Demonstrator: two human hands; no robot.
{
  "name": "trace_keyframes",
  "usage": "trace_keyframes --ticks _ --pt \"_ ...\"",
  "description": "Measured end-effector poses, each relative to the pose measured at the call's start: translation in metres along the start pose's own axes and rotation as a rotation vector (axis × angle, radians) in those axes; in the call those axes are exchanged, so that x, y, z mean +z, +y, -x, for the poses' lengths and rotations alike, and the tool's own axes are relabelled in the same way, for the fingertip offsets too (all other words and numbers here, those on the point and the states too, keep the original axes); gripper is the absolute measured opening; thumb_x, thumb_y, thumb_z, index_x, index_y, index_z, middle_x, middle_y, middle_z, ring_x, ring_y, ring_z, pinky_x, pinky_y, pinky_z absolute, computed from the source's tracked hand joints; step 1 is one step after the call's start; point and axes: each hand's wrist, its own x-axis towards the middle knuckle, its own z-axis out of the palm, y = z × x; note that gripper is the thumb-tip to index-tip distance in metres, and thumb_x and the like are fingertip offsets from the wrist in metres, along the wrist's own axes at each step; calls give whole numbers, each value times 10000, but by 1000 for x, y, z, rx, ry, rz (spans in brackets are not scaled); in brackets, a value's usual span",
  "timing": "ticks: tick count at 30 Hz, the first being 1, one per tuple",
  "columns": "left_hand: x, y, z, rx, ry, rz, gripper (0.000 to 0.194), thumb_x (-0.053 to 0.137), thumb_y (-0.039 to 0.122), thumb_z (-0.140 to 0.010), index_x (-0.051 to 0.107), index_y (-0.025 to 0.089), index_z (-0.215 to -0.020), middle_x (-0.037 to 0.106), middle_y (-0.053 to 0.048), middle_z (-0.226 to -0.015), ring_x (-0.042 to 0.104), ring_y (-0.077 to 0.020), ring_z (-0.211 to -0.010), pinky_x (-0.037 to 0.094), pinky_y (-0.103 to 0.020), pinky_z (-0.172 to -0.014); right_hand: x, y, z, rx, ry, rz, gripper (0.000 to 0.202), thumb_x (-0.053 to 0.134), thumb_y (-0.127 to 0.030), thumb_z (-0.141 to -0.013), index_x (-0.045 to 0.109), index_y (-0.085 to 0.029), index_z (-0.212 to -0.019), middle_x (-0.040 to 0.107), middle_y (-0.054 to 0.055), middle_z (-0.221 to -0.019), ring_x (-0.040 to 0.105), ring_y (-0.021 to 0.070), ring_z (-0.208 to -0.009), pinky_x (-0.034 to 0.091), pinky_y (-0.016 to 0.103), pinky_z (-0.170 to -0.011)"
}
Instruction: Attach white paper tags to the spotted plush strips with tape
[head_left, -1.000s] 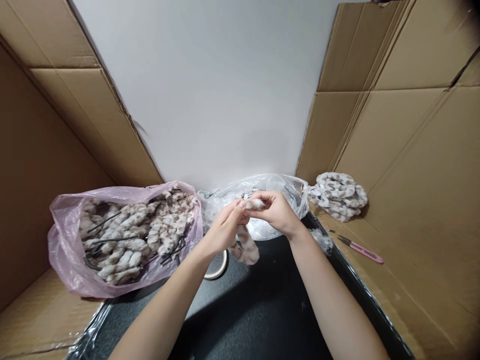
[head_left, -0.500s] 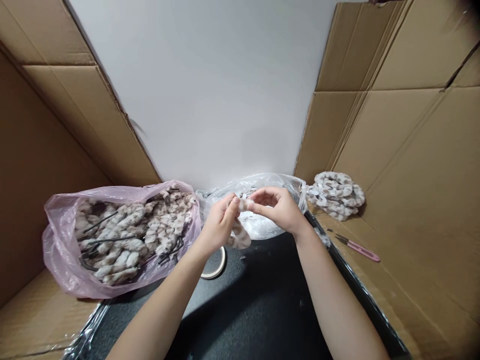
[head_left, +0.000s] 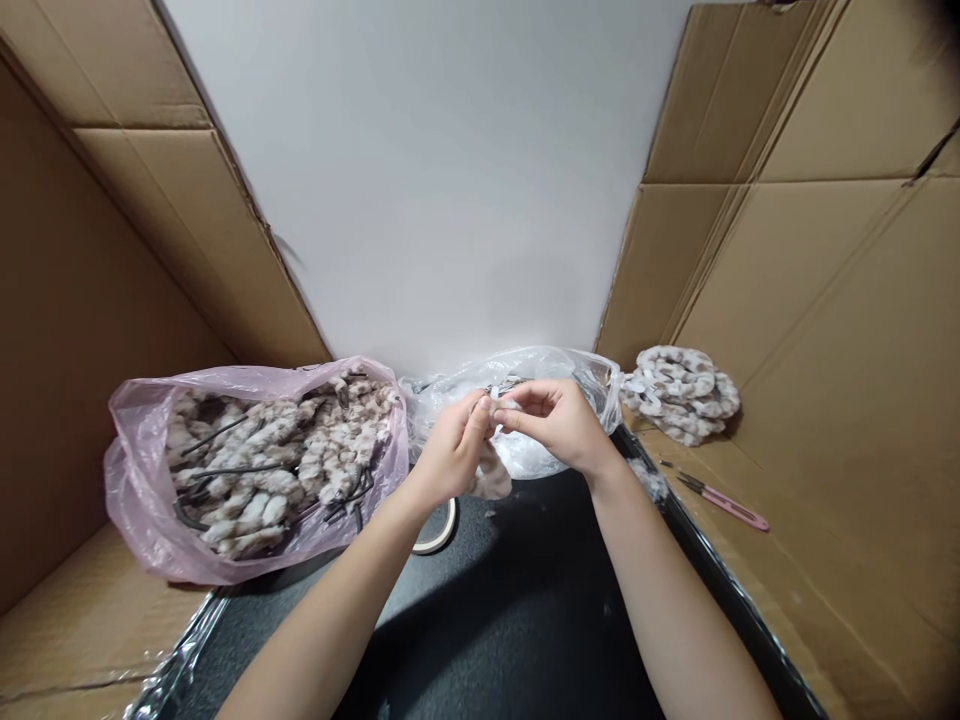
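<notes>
Between my hands is a fluffy brown-and-white fabric band (head_left: 493,474), part of it hanging below the fingers. My left hand (head_left: 455,445) is closed on it, the thumb pressed on top. The fingertips of my right hand (head_left: 559,425) pinch the same band close to the left thumb. A small white bit shows at the fingertips, too small to make out. Behind the hands lies a clear plastic bag (head_left: 592,370) with white and dark contents, partly hidden. Beneath my left wrist, a roll of tape (head_left: 445,535) rests on the black surface (head_left: 480,620).
On the left, a pink plastic bag (head_left: 139,500) holds many fluffy pieces and black cords (head_left: 232,470). Fluffy rings (head_left: 682,395) are piled at the right by the cardboard wall (head_left: 840,330). Pink-handled thread snips (head_left: 724,502) lie on cardboard at the right.
The fingers have drawn closer together on the band, covering the stretch that showed between them. The whole view has shifted slightly, so things sit a little further right.
</notes>
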Motion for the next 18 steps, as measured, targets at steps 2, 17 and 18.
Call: trace_keyframes --ticks 2,17,18 --pt "-1 2 0 0 2 0 347 332 412 -964 373 203 -690 401 30 -654 384 -115 -574 310 -230 -523 -1 -1 0 -1 10 44 291 835 -369 -602 724 -138 -739 711 55 -724 663 189 -695 541 309 -641" --pt "-3 -1 -1 -126 -87 187 358 467 497 -899 485 181 -732 419 23 -676 428 -106 -586 378 -227 -555 7 2 1 -128 49 277 131 670 -123 -702 758 -156 -793 728 42 -776 657 191 -770 512 302 -718" --pt "-4 0 -1 -130 -107 181 341 492 485 -892 498 179 -741 420 23 -675 423 -103 -582 370 -227 -552 8 2 1 -143 47 303 161 650 -94 -697 759 -157 -796 728 40 -783 657 191 -780 508 301 -729"
